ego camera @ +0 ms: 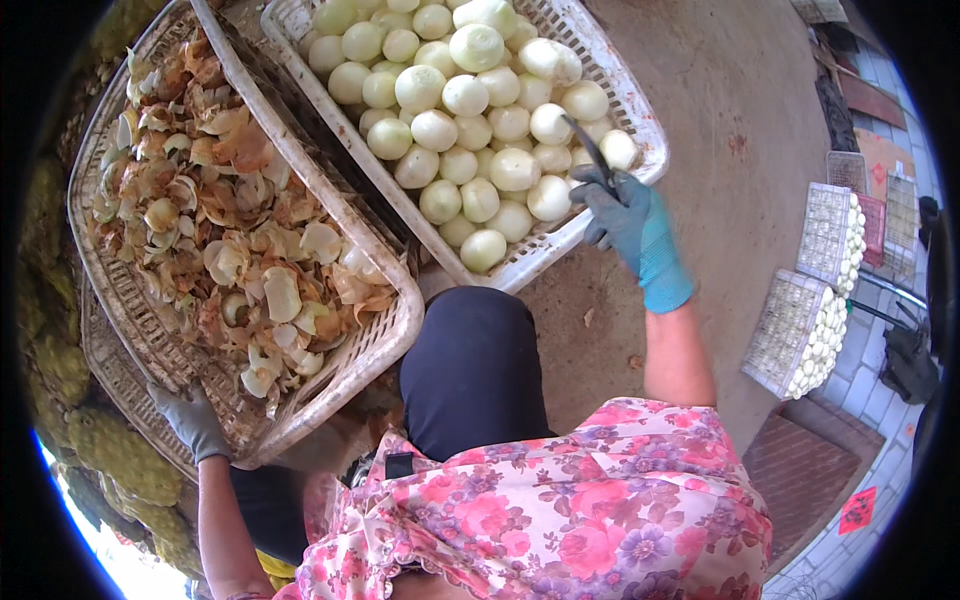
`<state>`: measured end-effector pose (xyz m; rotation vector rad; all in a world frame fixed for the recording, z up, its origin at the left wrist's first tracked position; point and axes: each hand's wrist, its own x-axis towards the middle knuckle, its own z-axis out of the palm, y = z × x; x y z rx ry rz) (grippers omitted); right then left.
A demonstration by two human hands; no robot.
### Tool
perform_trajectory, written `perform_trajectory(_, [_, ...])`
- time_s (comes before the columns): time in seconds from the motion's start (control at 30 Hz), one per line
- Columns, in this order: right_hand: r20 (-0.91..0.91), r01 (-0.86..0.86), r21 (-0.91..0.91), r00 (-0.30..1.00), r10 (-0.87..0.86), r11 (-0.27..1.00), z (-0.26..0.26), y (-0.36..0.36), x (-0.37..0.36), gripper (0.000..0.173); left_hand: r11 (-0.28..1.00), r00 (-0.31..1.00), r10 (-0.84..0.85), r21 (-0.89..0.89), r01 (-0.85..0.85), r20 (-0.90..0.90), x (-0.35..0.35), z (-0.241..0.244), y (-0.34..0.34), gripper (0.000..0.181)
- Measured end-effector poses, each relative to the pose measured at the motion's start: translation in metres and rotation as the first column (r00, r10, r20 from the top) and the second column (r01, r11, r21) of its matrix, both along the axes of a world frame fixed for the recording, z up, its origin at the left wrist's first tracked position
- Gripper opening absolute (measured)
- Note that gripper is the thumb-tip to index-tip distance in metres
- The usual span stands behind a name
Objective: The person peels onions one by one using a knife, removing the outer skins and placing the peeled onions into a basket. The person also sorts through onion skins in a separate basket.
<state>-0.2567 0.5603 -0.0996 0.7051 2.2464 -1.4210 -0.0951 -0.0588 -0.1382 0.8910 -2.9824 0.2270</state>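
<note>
My left hand (191,420), in a grey work glove, grips the near-left rim of a dirty white plastic crate (360,360). Onion skins (225,187) and some layers of peel fill much of that crate. My right hand (619,214), in a grey-and-teal coated glove, is closed around a knife (589,146) whose dark blade points up and left, over the right corner of a second white crate (540,266). Peeled onions (472,127) are heaped in this second crate. The blade tip appears near one onion (550,124); whether they touch cannot be told.
Mesh sacks (112,450) line the far left. On the right, crates of peeled onions (817,345) lie near a brown mat (799,472) on the concrete floor (697,97). My knee (476,367) is just below the two near crates.
</note>
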Motion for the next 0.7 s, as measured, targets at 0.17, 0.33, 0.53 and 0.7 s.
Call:
perform_trajectory(0.17, [0.007, -0.129, -0.026, 0.992, 0.129, 0.991, 0.004, -0.025, 0.003, 0.031, 0.995, 0.997, -0.072, 0.060, 0.074, -0.034, 0.003, -0.006, -0.011, 0.087])
perform_trajectory(0.33, [-0.111, -0.378, 0.451, 0.875, 0.471, 0.809, 0.006, -0.045, 0.010, 0.029, 0.990, 0.996, -0.033, 0.135, 0.044, -0.081, 0.000, 0.000, -0.002, 0.086])
perform_trajectory(0.53, [-0.222, -0.341, 0.369, 0.871, 0.438, 0.865, 0.033, -0.067, 0.033, 0.034, 0.956, 0.988, 0.149, 0.260, -0.136, -0.033, -0.021, 0.018, 0.019, 0.050])
perform_trajectory(0.7, [-0.412, -0.477, -0.166, 0.829, 0.379, 0.863, 0.112, -0.247, 0.061, 0.039, 0.892, 0.960, 0.218, 0.436, -0.123, -0.175, -0.001, 0.051, 0.021, 0.066])
